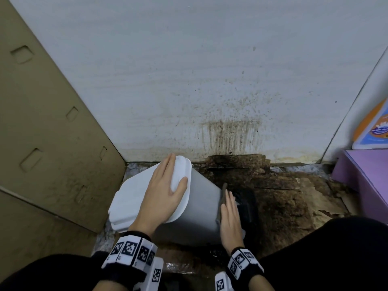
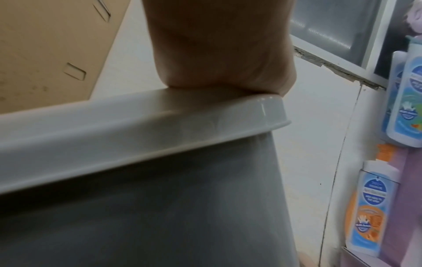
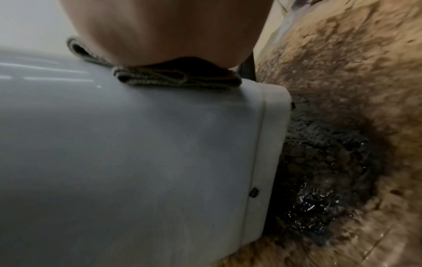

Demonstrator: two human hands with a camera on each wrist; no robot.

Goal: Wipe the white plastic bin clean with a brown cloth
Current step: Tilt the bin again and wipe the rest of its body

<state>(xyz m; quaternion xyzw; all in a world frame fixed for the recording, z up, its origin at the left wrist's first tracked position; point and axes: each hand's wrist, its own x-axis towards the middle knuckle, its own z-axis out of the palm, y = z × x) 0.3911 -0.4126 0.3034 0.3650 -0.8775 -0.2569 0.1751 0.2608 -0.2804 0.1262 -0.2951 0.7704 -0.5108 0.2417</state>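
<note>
— Where's the white plastic bin?

— On the stained cardboard by the wall, tilted left. The left hand lies flat on its lid, fingers straight and close together, thumb spread.

— And the cloth?

— The folded brown cloth sits against the bin's right side (near the base), pressed there under the right hand, whose fingers are straight, not curled round it.
</note>
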